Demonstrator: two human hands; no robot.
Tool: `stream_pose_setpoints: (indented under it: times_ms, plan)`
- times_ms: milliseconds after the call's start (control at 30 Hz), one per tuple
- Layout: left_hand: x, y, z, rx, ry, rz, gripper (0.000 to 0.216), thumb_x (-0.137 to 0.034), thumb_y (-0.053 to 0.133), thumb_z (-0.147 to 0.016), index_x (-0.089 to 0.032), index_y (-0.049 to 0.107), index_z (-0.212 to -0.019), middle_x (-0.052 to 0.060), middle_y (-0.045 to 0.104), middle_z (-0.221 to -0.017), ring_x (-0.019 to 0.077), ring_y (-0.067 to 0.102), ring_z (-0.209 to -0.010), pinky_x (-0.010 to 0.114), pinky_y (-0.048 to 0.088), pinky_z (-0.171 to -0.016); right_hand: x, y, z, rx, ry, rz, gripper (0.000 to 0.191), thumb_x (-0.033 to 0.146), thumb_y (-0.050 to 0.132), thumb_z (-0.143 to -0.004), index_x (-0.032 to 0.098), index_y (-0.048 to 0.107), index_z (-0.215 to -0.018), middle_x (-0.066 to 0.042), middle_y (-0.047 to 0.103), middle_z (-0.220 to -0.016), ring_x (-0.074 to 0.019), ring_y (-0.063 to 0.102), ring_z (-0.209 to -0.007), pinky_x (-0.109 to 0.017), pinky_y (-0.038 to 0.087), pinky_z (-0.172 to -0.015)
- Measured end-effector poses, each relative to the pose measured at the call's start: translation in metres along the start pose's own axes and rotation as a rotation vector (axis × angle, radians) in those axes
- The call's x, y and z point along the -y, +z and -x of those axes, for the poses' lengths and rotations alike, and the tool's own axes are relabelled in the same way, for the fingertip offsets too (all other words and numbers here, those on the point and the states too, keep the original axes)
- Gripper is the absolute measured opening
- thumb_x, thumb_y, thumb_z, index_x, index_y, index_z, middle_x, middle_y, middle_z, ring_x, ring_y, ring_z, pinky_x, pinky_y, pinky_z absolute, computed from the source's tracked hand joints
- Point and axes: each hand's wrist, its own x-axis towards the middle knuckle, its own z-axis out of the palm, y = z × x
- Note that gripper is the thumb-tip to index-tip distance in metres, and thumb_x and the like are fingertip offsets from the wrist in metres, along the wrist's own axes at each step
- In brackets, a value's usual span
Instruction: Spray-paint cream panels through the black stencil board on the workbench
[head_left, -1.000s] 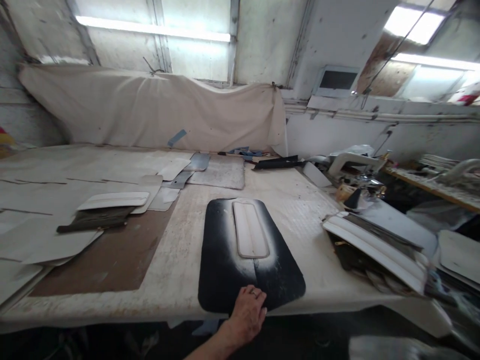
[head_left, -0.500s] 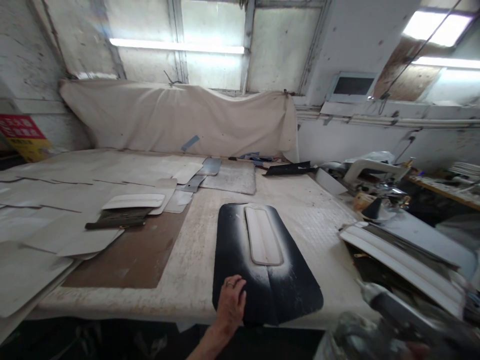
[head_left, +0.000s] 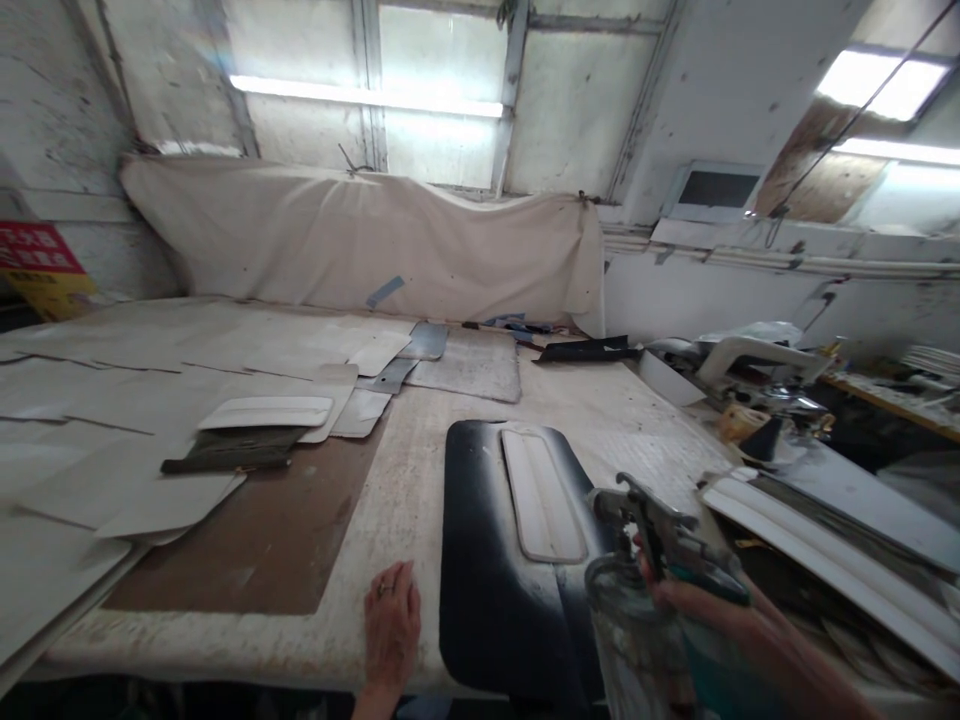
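Observation:
On the table lies a dark panel [head_left: 480,590] with rounded corners and whitish, powdery-looking marks round its middle. A pale rectangular piece [head_left: 541,500] with a raised border rests on it. My left hand [head_left: 392,620], with a ring on one finger, lies on the tabletop just left of the dark panel, fingers loosely extended and holding nothing. My right hand [head_left: 712,610] is wrapped round a spray gun [head_left: 664,520] with a cup [head_left: 630,630] below. The gun hangs over the panel's right side, its nozzle pointing left, and covers part of that edge.
Pale flat sheets [head_left: 67,470] overlap across the left side, near a brown board [head_left: 247,540]. A white-edged piece with dark fabric [head_left: 232,445] lies on them. White-edged pieces [head_left: 825,550] are stacked at right, before a sewing machine [head_left: 765,365]. A cloth [head_left: 375,240] hangs behind.
My left hand has moved off the dark panel and left onto the table. My right hand has brought the spray gun in from the lower right, over the panel's right side.

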Motion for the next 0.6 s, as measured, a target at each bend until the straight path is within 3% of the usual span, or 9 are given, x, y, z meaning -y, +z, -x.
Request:
stream_pose_setpoints:
  times_ms: [333,600]
  plan:
    - [0.001,0.002,-0.002,-0.02,0.0,-0.063,0.03,-0.023,0.04,-0.085,-0.019,0.059,-0.107,0.006,0.062,-0.106,0.02,0.053,-0.1,0.036,0.042,-0.084,0.025,0.02,-0.073,0.23,-0.055,-0.113,0.007,0.024,0.051,-0.055,0.018,0.055,-0.058,0.001,0.054,-0.061,-0.0153,0.047,-0.061,-0.028,0.037,-0.059]
    - [0.003,0.003,0.0,-0.002,-0.033,-0.04,0.031,-0.023,0.039,-0.085,-0.019,0.058,-0.109,0.005,0.062,-0.108,0.0211,0.051,-0.103,0.038,0.042,-0.087,0.014,0.025,-0.081,0.279,-0.053,-0.098,0.011,0.023,0.049,-0.057,0.017,0.057,-0.063,0.0,0.054,-0.064,-0.0156,0.048,-0.063,-0.029,0.037,-0.06]
